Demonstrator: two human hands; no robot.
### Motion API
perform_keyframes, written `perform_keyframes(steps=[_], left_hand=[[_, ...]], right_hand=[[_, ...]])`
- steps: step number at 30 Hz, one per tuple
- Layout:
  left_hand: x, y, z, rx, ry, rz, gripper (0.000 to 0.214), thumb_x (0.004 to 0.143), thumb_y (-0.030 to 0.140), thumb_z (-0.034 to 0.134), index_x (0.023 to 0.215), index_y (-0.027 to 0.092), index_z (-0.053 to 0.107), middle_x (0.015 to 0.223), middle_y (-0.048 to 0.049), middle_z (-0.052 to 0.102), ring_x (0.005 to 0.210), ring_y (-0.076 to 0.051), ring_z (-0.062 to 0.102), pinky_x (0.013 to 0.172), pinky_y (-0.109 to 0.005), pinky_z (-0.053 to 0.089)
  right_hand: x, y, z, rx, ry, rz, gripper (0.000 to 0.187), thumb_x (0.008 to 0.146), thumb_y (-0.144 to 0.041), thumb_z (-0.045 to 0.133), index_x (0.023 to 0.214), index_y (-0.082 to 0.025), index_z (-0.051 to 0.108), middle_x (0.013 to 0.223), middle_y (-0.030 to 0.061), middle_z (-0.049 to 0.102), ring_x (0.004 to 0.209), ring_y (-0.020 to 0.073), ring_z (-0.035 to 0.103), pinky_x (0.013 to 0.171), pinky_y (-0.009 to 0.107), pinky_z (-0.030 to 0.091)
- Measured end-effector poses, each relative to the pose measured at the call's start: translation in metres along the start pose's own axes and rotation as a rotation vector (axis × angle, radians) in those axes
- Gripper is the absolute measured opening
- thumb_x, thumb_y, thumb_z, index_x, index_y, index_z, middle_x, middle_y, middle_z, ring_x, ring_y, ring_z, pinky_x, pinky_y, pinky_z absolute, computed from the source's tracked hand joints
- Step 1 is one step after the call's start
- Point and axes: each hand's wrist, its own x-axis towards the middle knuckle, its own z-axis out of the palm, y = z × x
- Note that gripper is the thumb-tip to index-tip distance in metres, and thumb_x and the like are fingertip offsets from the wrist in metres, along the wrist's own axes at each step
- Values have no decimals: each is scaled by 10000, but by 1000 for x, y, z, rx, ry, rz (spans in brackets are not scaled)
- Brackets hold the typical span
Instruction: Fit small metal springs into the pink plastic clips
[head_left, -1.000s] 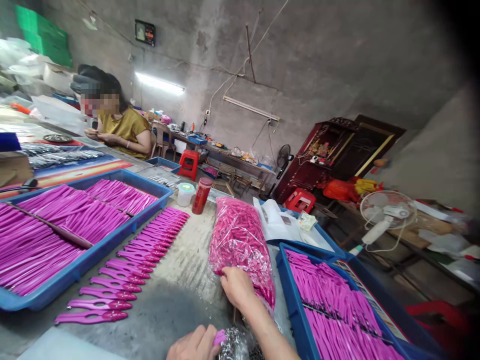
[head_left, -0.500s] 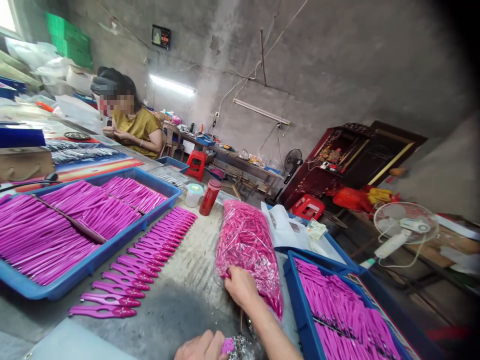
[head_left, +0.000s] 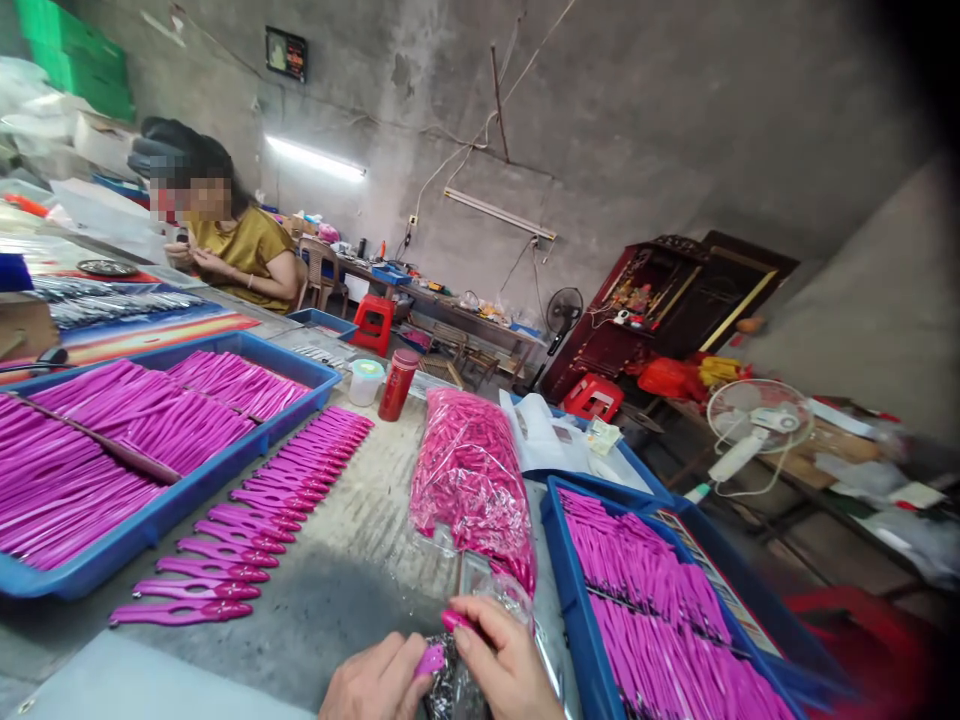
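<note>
Pinching small pink pieces, the left hand (head_left: pixel 379 685) and right hand (head_left: pixel 506 665) meet at the counter's (head_left: pixel 352 560) near edge, just below a clear bag (head_left: pixel 472 480) of pink pieces.

A grey, worn worktable (head_left: pixel 352 570) carries everything here. On its left side sits a blue tray (head_left: pixel 187 490) packed with magenta plastic strips, a thin rod lying across them. Just beside that tray, directly on the table top, a long row of magenta handle pieces (head_left: pixel 262 510) lies side by side, running from the near edge toward the far end. At the far end stand a red cup (head_left: pixel 395 385) and a white tub with a green lid (head_left: pixel 365 382), close together. In the middle lies a clear bag of pink parts (head_left: pixel 472 480). On the right sits a second blue tray (head_left: pixel 577 610) of magenta strips
</note>
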Motion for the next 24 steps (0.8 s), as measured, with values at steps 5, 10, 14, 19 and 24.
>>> perform_keyframes(steps=[5, 10, 14, 19, 24], left_hand=[[2, 5, -11, -64, -114, 6, 168, 936, 212, 318, 967, 176, 478, 610, 17, 527, 495, -109, 546, 471, -182, 433], [2, 11, -19, -44, -205, 88, 158, 916, 186, 358, 1029, 159, 465, 634, 6, 545, 515, -120, 557, 492, -193, 451], [0, 18, -23, -34, -258, 118, 138, 913, 181, 361, 994, 158, 470, 620, 9, 530, 496, -123, 539, 474, -200, 442], [2, 25, -32, 9, -274, 149, 140, 919, 187, 344, 966, 160, 472, 593, 16, 512, 469, -122, 520, 436, -198, 420], [6, 32, -38, 22, -258, 173, 180, 929, 183, 295, 933, 164, 474, 575, 27, 500, 440, -115, 505, 418, -197, 407]], right_hand=[[-38, 25, 5, 136, 64, 76, 380, 780, -542, 510, 822, -190, 645, 661, 15, 600, 581, 155, 526, 552, 234, 427], [-58, 24, 5, 115, 164, 62, 364, 758, -539, 536, 784, -197, 661, 666, 20, 599, 598, 160, 516, 564, 244, 423], [-66, 17, 2, 97, 154, 66, 284, 763, -462, 549, 780, -201, 659, 675, 18, 604, 611, 160, 524, 577, 240, 422], [-74, 12, 3, 107, 160, 89, 248, 766, -425, 557, 777, -196, 651, 678, 14, 594, 619, 159, 530, 576, 231, 420], [-79, 7, 3, 124, 172, 80, 238, 766, -424, 568, 769, -202, 653, 669, 14, 607, 615, 165, 539, 581, 238, 431]])
